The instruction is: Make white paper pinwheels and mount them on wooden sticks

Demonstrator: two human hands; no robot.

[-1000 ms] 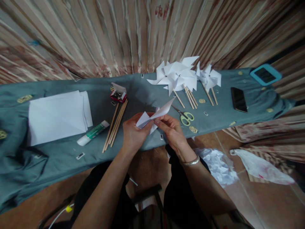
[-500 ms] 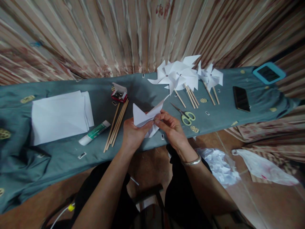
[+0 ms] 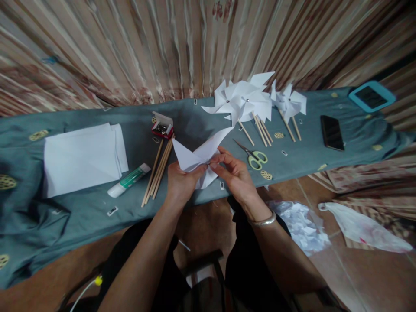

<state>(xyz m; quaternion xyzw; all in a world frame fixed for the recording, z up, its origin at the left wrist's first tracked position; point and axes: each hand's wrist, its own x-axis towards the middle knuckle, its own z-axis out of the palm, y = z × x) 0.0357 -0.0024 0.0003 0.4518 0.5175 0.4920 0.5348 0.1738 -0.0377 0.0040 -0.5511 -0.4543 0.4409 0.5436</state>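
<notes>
While both hands (image 3: 180, 183) (image 3: 236, 175) pinch it | folded white paper (image 3: 202, 154) | between them

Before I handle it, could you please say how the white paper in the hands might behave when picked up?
The white paper looks thin, so it is probably light. Its curving raised points would likely flex, and careless pinching might crease them.

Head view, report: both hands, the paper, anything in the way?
Left hand and right hand both pinching the folded white paper. Two paper points flared upward. Green-handled scissors beside right hand, apart; nothing seen blocking.
</notes>
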